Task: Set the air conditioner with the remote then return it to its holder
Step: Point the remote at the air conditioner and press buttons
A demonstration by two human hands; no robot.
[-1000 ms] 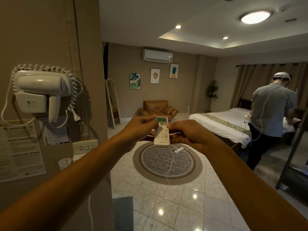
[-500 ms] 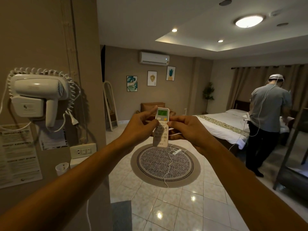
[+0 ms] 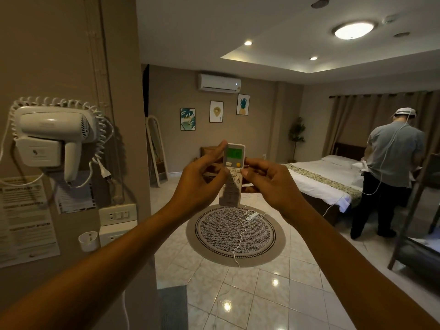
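Note:
I hold a white remote point(image 3: 233, 163) upright at arm's length in the middle of the view, its green screen lit and facing me. My left hand point(image 3: 202, 179) grips its left side, thumb on the buttons. My right hand point(image 3: 269, 182) pinches its right edge, just below the yellow button. The white air conditioner point(image 3: 219, 83) is mounted high on the far wall, above the remote. A small white holder point(image 3: 88, 240) is fixed low on the wall at my left, below the sockets.
A wall hair dryer point(image 3: 52, 139) with a coiled cord hangs on the left wall corner. A round rug point(image 3: 235, 234) with a white cable lies on the tiled floor. A person point(image 3: 390, 172) stands by the bed point(image 3: 319, 179) at right. A metal frame point(image 3: 414, 210) stands at the far right.
Both hands have raised the remote and tilted it more upright, towards the air conditioner. The screen now shows lit green. My view has tipped up a little.

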